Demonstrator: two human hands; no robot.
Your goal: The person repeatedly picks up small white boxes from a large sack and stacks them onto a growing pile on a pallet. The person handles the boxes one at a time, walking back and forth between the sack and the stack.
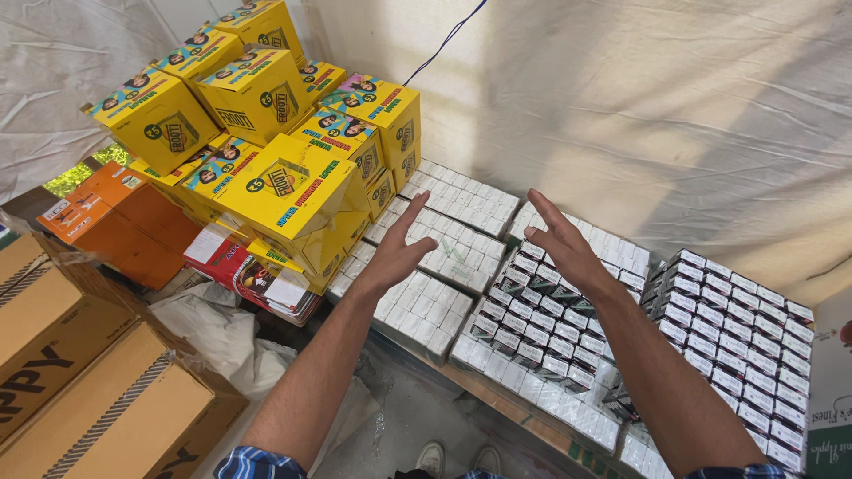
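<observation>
Shrink-wrapped trays of small cartons (532, 341) sit directly under and ahead of both hands, tops showing as tight rows of white and dark rectangles under clear film. I count roughly seven trays: two beneath and just beyond the left hand (397, 253), one further out past the fingertips, two under the right hand (561, 246), and two off to its right side; the exact count is hard to fix where the film glares. The trays under the left hand show plain white tops, while those under the right hand and to its right have dark bands between the white caps. Both hands are open, fingers spread, palms facing each other, well apart, holding nothing and hovering just above the trays; I cannot tell whether either touches the film. Left of the left hand, a stack of yellow boxes (266, 168), about ten visible, is piled unevenly, some tilted. Further left of that are two orange cartons (115, 217). Near the left forearm are two brown corrugated boxes (98, 390) with dark tape stripes, and a flat red-and-white pack (253, 270) lies under the yellow stack. A white sheet (621, 106) hangs beyond both hands. Two shoe toes (457, 459) show between the forearms.
</observation>
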